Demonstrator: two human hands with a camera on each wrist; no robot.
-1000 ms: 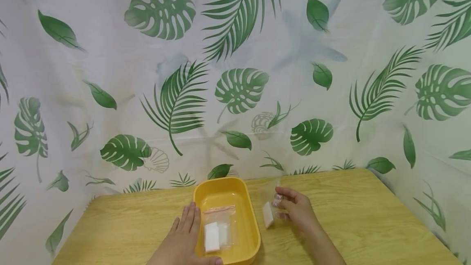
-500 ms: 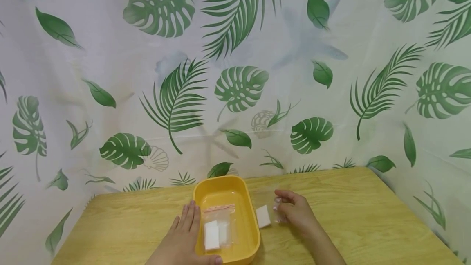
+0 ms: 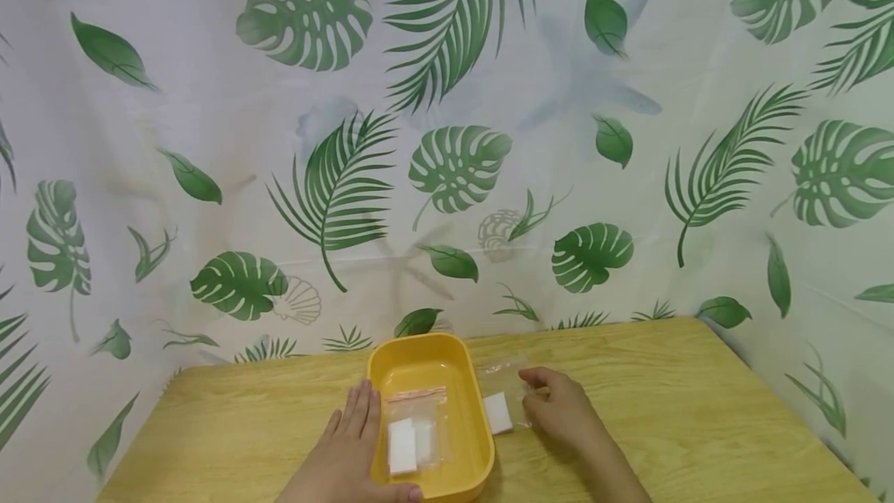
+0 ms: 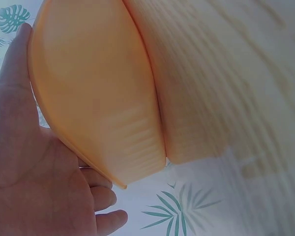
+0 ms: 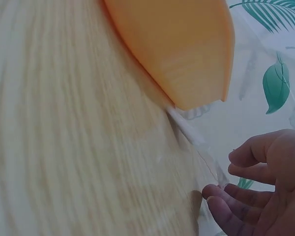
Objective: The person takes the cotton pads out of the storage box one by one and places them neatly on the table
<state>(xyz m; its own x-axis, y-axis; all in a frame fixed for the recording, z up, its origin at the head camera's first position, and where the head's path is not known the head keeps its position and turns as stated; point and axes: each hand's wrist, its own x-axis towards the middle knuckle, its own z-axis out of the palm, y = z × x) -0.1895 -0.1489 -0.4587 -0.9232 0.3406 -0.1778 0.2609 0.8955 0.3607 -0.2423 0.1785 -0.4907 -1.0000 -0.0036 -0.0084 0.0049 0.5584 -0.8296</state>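
My left hand (image 3: 341,449) rests along the left side of a yellow plastic tray (image 3: 482,452), fingers straight against its rim; the left wrist view shows the palm and fingers beside the wall. Inside the tray lies a clear zip bag (image 3: 431,441) with a red-striped seal and a white flat block (image 3: 401,447). Right of the tray, on the table, lies another clear bag (image 3: 515,402) with a white flat block (image 3: 498,413) close to the tray wall. My right hand (image 3: 564,414) is at this bag's right edge, fingers loosely bent, with fingertips by the film in the right wrist view.
The wood-grain table (image 3: 670,394) reaches back to a white curtain (image 3: 419,177) printed with green leaves. Its right edge slopes away toward the front right corner.
The bag with the white block in my right hand has come down from a tilted position to lie flat beside the tray. My right fingers have loosened; the left hand stays put.
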